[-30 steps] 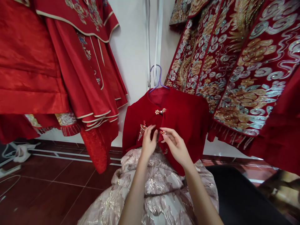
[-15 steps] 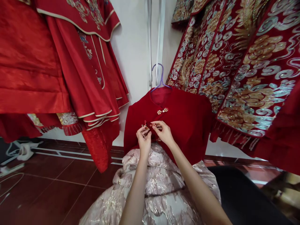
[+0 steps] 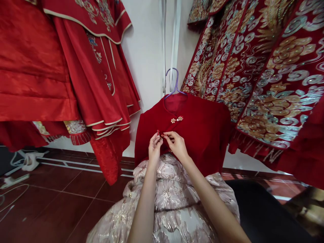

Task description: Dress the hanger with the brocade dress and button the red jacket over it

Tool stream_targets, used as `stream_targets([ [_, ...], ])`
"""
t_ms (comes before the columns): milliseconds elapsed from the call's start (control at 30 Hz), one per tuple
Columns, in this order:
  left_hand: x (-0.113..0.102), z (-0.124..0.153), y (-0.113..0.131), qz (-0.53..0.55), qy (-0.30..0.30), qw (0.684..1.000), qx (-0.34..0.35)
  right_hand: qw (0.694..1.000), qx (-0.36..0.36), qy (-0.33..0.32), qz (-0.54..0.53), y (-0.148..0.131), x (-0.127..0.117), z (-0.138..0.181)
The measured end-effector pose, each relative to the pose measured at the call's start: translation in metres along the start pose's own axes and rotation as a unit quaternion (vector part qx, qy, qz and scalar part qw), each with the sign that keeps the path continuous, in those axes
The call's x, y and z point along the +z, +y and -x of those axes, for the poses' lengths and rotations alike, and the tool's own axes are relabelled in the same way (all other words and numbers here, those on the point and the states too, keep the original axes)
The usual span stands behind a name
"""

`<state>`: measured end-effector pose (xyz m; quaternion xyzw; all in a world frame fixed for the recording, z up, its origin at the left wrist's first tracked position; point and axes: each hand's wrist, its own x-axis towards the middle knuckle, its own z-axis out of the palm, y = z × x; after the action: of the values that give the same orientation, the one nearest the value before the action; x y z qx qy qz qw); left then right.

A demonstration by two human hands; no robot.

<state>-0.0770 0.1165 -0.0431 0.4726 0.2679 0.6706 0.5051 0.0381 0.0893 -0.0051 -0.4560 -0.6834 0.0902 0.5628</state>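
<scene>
A dark red velvet jacket (image 3: 202,131) hangs from a purple hanger (image 3: 176,81) in front of me. At its front my left hand (image 3: 155,149) is closed, pinching a small red and gold frog button piece (image 3: 158,133) that is mostly behind the fingers. Just beside it, my right hand (image 3: 177,144) pinches a small red loop (image 3: 164,135) between thumb and forefinger. The two pieces are very close; whether they touch I cannot tell. Above the hands, a gold flower frog fastener (image 3: 177,119) joins the jacket's front near the neckline.
Shiny pale pink and gold brocade fabric (image 3: 167,199) lies beneath my forearms. Red embroidered garments (image 3: 101,84) hang at the left, and a sequined red garment (image 3: 275,81) at the right. A black surface (image 3: 260,209) is at lower right; white shoes (image 3: 31,161) stand at far left.
My left hand has turned slightly and the ornament in it is now more covered by the fingers. The right hand keeps its pinch on the loop. The view has shifted a little.
</scene>
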Motion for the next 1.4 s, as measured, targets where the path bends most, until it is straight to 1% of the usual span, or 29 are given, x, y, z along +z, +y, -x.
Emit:
stream_targets([
  [167, 0.000, -0.001, 0.004, 0.047, -0.002, 0.999, -0.023, 0.999, 0.005, -0.007, 0.043, -0.003, -0.004, 0.001],
  [233, 0.000, -0.002, 0.004, 0.050, -0.002, 0.998, -0.027, 0.999, 0.005, 0.001, 0.052, -0.003, -0.003, 0.000],
  [333, 0.001, -0.004, 0.005, 0.043, -0.012, 0.999, -0.017, 0.998, 0.003, 0.004, 0.063, -0.004, -0.002, -0.004],
  [433, 0.004, -0.007, 0.006, 0.014, -0.012, 1.000, 0.010, 0.997, 0.004, 0.003, 0.076, -0.005, -0.001, -0.008],
  [600, 0.015, -0.015, 0.010, -0.066, 0.040, 0.995, 0.065, 0.997, 0.006, 0.011, 0.076, -0.004, 0.001, -0.010],
  [667, 0.017, -0.018, 0.011, -0.094, 0.051, 0.992, 0.073, 0.997, 0.003, 0.021, 0.073, -0.003, 0.002, -0.010],
  [800, 0.014, -0.021, 0.012, -0.147, 0.050, 0.985, 0.079, 0.997, -0.002, 0.037, 0.065, -0.001, 0.004, -0.011],
  [1000, 0.013, -0.021, 0.017, -0.175, 0.050, 0.981, 0.073, 0.997, -0.004, 0.036, 0.063, -0.001, 0.006, -0.013],
  [1100, 0.011, -0.023, 0.019, -0.188, 0.036, 0.979, 0.067, 0.997, -0.004, 0.039, 0.066, 0.000, 0.005, -0.013],
  [1300, 0.005, -0.029, 0.028, -0.236, -0.025, 0.969, 0.073, 0.997, -0.001, 0.045, 0.068, -0.001, 0.007, -0.018],
  [1367, 0.003, -0.026, 0.030, -0.236, -0.030, 0.968, 0.085, 0.998, 0.016, 0.038, 0.047, -0.002, 0.006, -0.018],
  [1400, 0.001, -0.023, 0.030, -0.236, -0.023, 0.967, 0.089, 0.998, 0.035, 0.032, 0.029, -0.003, 0.004, -0.016],
])
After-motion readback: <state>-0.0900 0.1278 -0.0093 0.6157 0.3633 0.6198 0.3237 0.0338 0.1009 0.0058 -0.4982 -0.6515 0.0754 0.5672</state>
